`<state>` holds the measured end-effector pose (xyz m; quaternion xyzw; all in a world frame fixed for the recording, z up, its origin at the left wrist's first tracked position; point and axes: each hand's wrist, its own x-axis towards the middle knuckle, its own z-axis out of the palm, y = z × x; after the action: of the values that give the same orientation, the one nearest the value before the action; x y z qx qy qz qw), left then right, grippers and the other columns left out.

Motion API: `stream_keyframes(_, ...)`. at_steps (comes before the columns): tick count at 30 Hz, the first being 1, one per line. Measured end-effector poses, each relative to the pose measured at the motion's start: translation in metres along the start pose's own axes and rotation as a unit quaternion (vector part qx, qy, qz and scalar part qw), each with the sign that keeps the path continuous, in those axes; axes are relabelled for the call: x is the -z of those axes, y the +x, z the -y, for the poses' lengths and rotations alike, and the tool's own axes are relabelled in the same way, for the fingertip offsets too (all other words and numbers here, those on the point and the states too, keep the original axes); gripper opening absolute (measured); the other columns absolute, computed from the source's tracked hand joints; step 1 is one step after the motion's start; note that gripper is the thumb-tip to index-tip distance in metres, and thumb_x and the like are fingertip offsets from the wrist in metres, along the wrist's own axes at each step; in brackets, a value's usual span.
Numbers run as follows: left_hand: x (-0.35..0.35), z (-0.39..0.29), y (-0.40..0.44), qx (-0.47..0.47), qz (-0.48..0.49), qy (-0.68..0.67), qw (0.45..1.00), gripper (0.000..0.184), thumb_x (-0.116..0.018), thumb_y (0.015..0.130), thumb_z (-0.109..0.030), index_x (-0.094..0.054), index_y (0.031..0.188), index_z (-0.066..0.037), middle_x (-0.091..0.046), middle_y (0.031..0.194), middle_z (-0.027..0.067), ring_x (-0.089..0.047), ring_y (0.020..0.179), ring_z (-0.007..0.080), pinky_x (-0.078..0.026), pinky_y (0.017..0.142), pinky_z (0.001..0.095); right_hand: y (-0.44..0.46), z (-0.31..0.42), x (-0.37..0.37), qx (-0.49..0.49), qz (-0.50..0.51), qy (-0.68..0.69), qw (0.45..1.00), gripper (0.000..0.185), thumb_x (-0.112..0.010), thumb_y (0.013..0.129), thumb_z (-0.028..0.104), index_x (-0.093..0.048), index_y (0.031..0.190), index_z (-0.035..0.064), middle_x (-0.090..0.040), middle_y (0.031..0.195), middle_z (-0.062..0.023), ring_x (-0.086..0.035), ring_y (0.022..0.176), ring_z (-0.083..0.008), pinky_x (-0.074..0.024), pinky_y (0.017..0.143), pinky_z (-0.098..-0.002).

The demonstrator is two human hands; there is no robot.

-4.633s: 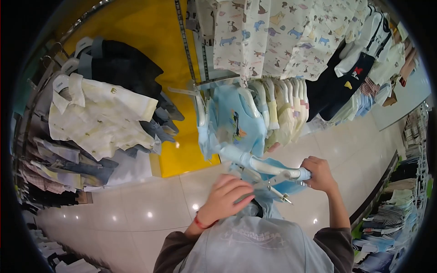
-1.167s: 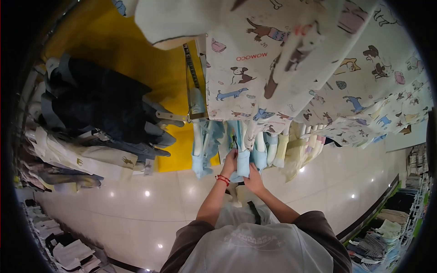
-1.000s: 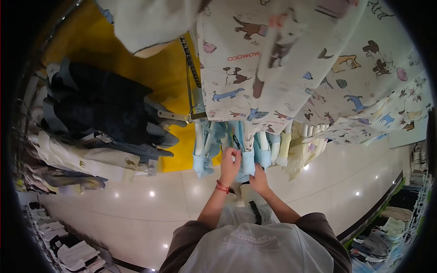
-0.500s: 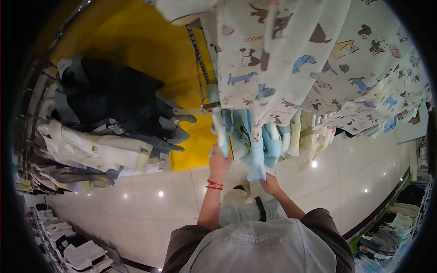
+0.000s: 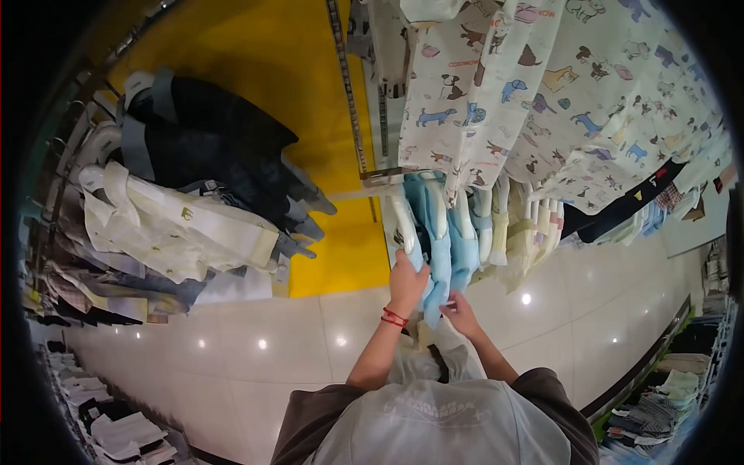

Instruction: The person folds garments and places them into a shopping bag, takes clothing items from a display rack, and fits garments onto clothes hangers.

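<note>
Light blue garments (image 5: 439, 248) hang on white hangers from a rail below large dog-print cloths. My left hand (image 5: 407, 283), with a red bracelet at the wrist, is closed round the shoulder end of the leftmost blue garment on its white hanger (image 5: 402, 221). To its right, my right hand (image 5: 461, 314) pinches the lower sleeve edge of a neighbouring blue garment. Both hands are close together at the front of the row.
White dog-print cloths (image 5: 480, 101) hang at the upper right. On the left rack are a dark garment (image 5: 209, 147) and a pale yellow shirt (image 5: 178, 225). Yellow and cream garments (image 5: 535, 232) hang further right. More clothes (image 5: 659, 395) line the lower right above tiled floor.
The leftmost blue garment and my left hand have moved right, closer to the other blue garments. My right hand stays at the sleeve edge. The view has shifted, showing more of the left rack.
</note>
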<state>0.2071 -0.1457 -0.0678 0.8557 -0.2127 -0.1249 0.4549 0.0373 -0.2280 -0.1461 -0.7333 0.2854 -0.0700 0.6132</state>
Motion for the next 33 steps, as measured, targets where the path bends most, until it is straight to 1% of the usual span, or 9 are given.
stream_keyframes(3,0.003,0.004,-0.002,-0.018,-0.003,-0.012,1.0,0.046,-0.063,0.075,-0.021,-0.04,0.106,0.003,-0.059,0.085,0.0301,-0.057,0.077,0.0466,-0.047,0.069,0.0489,0.02,0.042,0.011,0.032,-0.064,0.058,0.996,0.042,-0.062,0.082,0.005,-0.041,0.119,0.0054,-0.052,0.107,-0.0081,-0.055,0.09,-0.0168,-0.0471,0.076,-0.0289)
stream_keyframes(6,-0.004,0.011,0.004,-0.022,-0.005,-0.062,0.998,0.045,-0.063,0.075,-0.022,-0.041,0.106,0.003,-0.059,0.088,0.0304,-0.057,0.08,0.0463,-0.047,0.07,0.0482,0.028,0.055,0.015,0.048,-0.054,0.07,0.995,0.047,-0.062,0.082,0.004,-0.037,0.122,0.0055,-0.048,0.111,-0.0088,-0.054,0.092,-0.0175,-0.0464,0.077,-0.0295)
stream_keyframes(12,-0.013,0.008,0.014,-0.035,0.078,-0.098,0.992,0.051,-0.063,0.077,-0.027,-0.039,0.111,0.003,-0.059,0.096,0.0299,-0.057,0.087,0.0454,-0.047,0.074,0.0469,0.016,0.05,0.006,0.019,-0.082,0.071,0.994,0.049,-0.065,0.079,0.008,-0.038,0.12,0.0043,-0.05,0.111,-0.0113,-0.056,0.092,-0.0199,-0.0477,0.075,-0.0302)
stream_keyframes(15,-0.016,0.004,0.011,-0.038,0.113,-0.101,0.988,0.054,-0.062,0.079,-0.029,-0.036,0.114,0.002,-0.059,0.097,0.0288,-0.057,0.088,0.0452,-0.046,0.075,0.0468,0.023,0.05,0.003,0.065,-0.116,0.082,0.988,0.053,-0.067,0.077,0.01,-0.038,0.12,0.0044,-0.049,0.112,-0.0123,-0.054,0.097,-0.021,-0.0469,0.078,-0.0329)
stream_keyframes(17,-0.022,0.011,0.008,-0.022,0.137,-0.075,0.988,0.057,-0.062,0.079,-0.03,-0.034,0.117,0.002,-0.059,0.097,0.0281,-0.057,0.088,0.045,-0.046,0.075,0.0462,0.033,0.06,0.008,0.082,-0.126,0.022,0.988,0.055,-0.067,0.078,0.011,-0.035,0.122,0.0041,-0.048,0.114,-0.013,-0.051,0.101,-0.0222,-0.0458,0.082,-0.0339)
stream_keyframes(21,-0.039,0.04,-0.005,-0.083,0.141,-0.091,0.982,0.054,-0.062,0.08,-0.03,-0.037,0.117,0.002,-0.061,0.095,0.0263,-0.06,0.086,0.0407,-0.048,0.073,0.0434,0.068,0.068,0.008,0.154,-0.147,-0.093,0.973,0.063,-0.07,0.076,0.017,-0.032,0.124,0.0027,-0.045,0.118,-0.0157,-0.048,0.106,-0.0254,-0.0439,0.086,-0.0369)
stream_keyframes(24,-0.038,0.057,-0.019,-0.074,0.205,-0.096,0.971,0.052,-0.061,0.081,-0.029,-0.039,0.116,0.003,-0.061,0.094,0.0256,-0.062,0.083,0.0364,-0.049,0.071,0.0413,0.085,0.071,0.0,0.152,-0.173,-0.085,0.969,0.067,-0.071,0.075,0.021,-0.031,0.125,0.0003,-0.048,0.116,-0.0176,-0.05,0.104,-0.0281,-0.0438,0.085,-0.038)
stream_keyframes(29,-0.025,0.067,-0.025,-0.067,0.24,-0.043,0.967,0.048,-0.061,0.082,-0.025,-0.039,0.114,0.005,-0.063,0.091,0.0231,-0.064,0.076,0.0309,-0.05,0.067,0.0388,0.095,0.087,0.006,0.081,-0.101,-0.137,0.982,0.064,-0.067,0.076,0.025,-0.031,0.122,-0.0027,-0.055,0.102,-0.024,-0.057,0.094,-0.0342,-0.0451,0.08,-0.0384)
stream_keyframes(33,0.0,0.038,-0.016,-0.034,0.143,-0.216,0.965,0.048,-0.065,0.08,-0.017,-0.038,0.114,0.003,-0.059,0.095,0.016,-0.061,0.08,0.024,-0.049,0.071,0.0346,0.083,0.113,0.0,0.008,-0.055,-0.15,0.987,0.062,-0.064,0.077,0.028,-0.033,0.121,-0.0034,-0.056,0.098,-0.0274,-0.058,0.094,-0.0364,-0.0452,0.08,-0.0375)
